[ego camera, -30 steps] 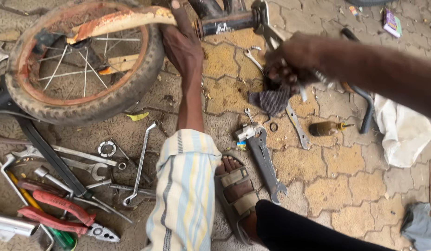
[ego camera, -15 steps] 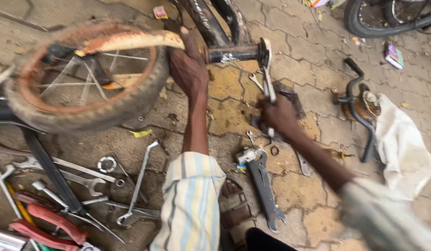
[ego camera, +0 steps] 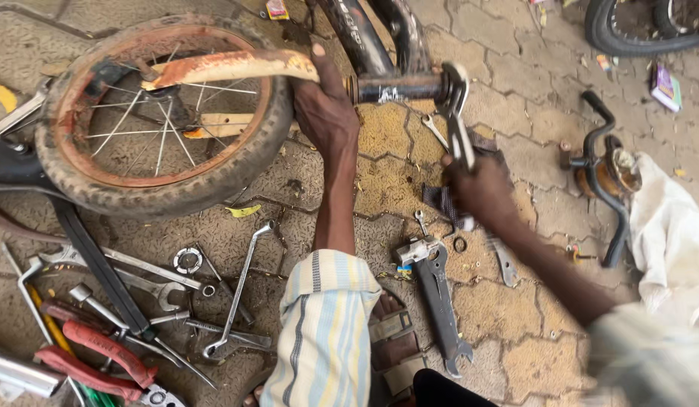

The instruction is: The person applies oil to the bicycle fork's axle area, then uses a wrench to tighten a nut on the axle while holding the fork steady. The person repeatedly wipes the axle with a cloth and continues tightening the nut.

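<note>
My left hand (ego camera: 324,113) grips the bicycle frame where a rusty tube (ego camera: 398,89) meets the orange mudguard (ego camera: 229,66), beside the small wheel (ego camera: 157,120) lying on the paving. My right hand (ego camera: 481,190) is closed around the handle of a flat wrench (ego camera: 459,124) whose head sits on the end of the tube. Dark frame tubes (ego camera: 379,34) run up out of view above it.
Spanners (ego camera: 240,290), red-handled pliers (ego camera: 100,362) and a ring (ego camera: 188,261) lie at lower left. A large wrench (ego camera: 438,298) rests by my sandalled foot (ego camera: 391,343). A pedal crank (ego camera: 605,169) and a white cloth (ego camera: 669,234) sit at right; a tyre (ego camera: 643,34) at top right.
My right hand came down from the upper right, picked the wrench off the paving and set its head on the tube end. My left hand has stayed on the frame.
</note>
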Available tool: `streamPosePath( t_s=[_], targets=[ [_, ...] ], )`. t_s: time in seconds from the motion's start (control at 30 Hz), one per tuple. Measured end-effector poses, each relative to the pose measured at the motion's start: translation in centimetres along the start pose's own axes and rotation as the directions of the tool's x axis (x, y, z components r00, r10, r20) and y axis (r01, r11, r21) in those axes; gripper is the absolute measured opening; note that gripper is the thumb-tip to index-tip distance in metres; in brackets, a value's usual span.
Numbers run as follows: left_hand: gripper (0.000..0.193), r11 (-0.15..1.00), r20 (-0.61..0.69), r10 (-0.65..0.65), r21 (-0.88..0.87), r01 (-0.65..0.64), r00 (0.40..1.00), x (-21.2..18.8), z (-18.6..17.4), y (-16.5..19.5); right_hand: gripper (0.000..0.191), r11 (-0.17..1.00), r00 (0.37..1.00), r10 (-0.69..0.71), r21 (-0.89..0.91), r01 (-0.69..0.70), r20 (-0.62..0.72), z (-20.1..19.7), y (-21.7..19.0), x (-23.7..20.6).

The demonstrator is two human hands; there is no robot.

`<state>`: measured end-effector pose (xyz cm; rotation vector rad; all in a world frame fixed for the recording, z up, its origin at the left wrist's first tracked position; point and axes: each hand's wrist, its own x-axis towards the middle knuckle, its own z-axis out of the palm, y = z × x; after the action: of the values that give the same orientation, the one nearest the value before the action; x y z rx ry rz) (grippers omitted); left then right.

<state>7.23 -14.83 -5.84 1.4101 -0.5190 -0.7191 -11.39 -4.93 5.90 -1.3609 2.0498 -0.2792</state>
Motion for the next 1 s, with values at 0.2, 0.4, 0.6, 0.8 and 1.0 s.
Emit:
streamPosePath(
  t_s=[0.2, 0.4, 0.6, 0.8, 1.0],
  targets=[
    [0.076, 0.994, 0.009, 0.04, 0.104, -0.04, 0.999, -0.8, -0.7, -1.3, 0.049, 0.995, 0.987, -0.077, 0.074, 0.066, 0.144, 0.4, 3.1, 0.0],
    [0.075, 0.967, -0.046, -0.059, 0.245, 0.069, 0.997, 0.9, 0.7, -2.4, 0.051, 0.942, 0.904, 0.329, -0.162, -0.294, 0.272, -6.0, -4.9, -0.7],
    [0.061, 0.999, -0.108, -0.009, 0.043, 0.013, 0.994, 0.5, 0.8, -0.1, 0.046, 0.963, 0.97, 0.181, -0.227, -0.141, 0.165, -4.8, -4.1, -1.2],
    [0.063, 0.989, -0.087, -0.102, 0.102, 0.11, 0.991, 0.8, 0.0, 1.5, 0.045, 0.995, 0.996, -0.072, -0.072, 0.068, -0.046, 1.7, 2.3, 1.7],
    [0.067, 0.966, -0.078, -0.091, 0.234, 0.107, 0.993, 1.7, -0.2, 0.0, 0.033, 0.947, 0.992, -0.056, -0.31, 0.088, 0.111, -0.9, -0.7, 0.5]
  ],
)
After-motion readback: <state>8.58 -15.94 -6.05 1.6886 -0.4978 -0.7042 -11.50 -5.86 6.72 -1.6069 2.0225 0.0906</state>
